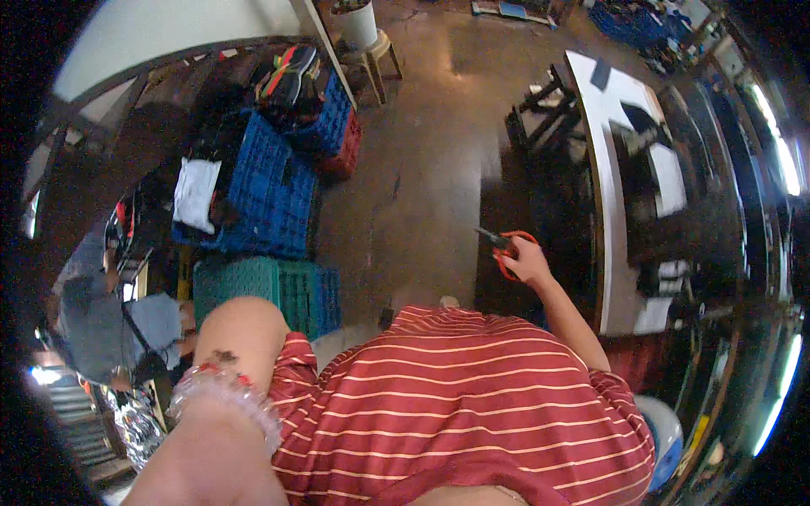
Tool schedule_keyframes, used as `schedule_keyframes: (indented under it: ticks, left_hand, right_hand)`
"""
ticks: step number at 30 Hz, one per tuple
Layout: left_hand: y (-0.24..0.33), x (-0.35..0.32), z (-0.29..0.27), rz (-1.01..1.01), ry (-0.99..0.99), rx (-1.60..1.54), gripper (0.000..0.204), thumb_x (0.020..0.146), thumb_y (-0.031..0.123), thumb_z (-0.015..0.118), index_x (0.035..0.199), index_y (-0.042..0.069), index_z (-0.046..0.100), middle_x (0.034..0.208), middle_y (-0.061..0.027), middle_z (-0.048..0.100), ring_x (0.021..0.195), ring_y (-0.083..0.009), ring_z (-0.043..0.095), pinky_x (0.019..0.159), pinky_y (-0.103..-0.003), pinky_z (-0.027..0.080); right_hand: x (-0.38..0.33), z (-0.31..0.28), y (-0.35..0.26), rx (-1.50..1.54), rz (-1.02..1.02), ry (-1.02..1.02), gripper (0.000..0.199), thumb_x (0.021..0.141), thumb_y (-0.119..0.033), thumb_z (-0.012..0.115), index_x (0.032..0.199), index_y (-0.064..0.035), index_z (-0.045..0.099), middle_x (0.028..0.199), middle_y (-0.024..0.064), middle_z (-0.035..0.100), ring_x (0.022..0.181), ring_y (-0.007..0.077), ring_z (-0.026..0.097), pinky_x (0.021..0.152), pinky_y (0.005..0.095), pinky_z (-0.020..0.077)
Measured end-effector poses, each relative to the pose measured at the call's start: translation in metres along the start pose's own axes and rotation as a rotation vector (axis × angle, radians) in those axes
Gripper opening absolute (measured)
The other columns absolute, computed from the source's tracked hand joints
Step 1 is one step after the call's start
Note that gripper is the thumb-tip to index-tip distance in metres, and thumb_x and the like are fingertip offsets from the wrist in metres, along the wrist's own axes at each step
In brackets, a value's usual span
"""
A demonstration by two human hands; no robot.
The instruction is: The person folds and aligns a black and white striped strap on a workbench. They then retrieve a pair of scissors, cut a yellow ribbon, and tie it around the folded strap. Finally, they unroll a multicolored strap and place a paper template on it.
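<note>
My right hand (529, 260) is closed around the handles of a pair of scissors (499, 241) with orange-red loops and a dark blade end. The scissors point up and to the left, over the dark floor between the crates and the table. My left arm is bent, with the forearm raised close to the camera. A clear beaded bracelet (226, 396) with red bits circles its wrist. Only the back part of my left hand (202, 464) shows at the lower edge; its fingers are out of view.
On the left stand blue crates (270, 190), a green crate (240, 278) and a red crate (348, 148). A white package (196, 194) lies on the blue ones. A long white-topped table (614, 211) with dark pieces runs along the right. Farther off, a stool (377, 57) bears a white bucket (358, 27).
</note>
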State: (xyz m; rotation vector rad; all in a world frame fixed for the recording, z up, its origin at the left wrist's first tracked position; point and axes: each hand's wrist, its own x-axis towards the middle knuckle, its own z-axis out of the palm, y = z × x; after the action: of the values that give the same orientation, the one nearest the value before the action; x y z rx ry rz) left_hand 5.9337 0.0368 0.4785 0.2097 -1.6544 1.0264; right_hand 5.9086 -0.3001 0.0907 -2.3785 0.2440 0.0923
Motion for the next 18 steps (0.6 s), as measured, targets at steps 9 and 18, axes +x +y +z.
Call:
schedule_keyframes:
  ticks: [9, 18]
  left_hand:
    - [-0.242, -0.259, -0.104, -0.997, -0.403, -0.917, 0.035, 0.09, 0.036, 0.055, 0.084, 0.003, 0.062, 0.083, -0.0096, 0.059, 0.072, -0.0245, 0.053, 0.06, -0.033, 0.041]
    - [-0.576, -0.436, -0.182, -0.838, -0.773, -1.191, 0.023, 0.088, 0.026, 0.057, 0.088, 0.003, 0.056, 0.075, -0.0084, 0.054, 0.071, -0.026, 0.049, 0.064, -0.037, 0.04]
  right_hand:
    - [0.333, 0.0, -0.054, 0.308, -0.134, -0.101, 0.032, 0.074, -0.016, 0.067, 0.101, -0.0001, 0.061, 0.078, 0.0106, 0.061, 0.07, 0.0179, 0.058, 0.07, 0.0298, 0.0474]
    - [0.563, -0.148, 0.086, 0.331, 0.07, -0.011, 0.03, 0.073, -0.016, 0.072, 0.094, 0.0022, 0.062, 0.087, 0.0083, 0.063, 0.077, 0.013, 0.06, 0.071, 0.0282, 0.0484]
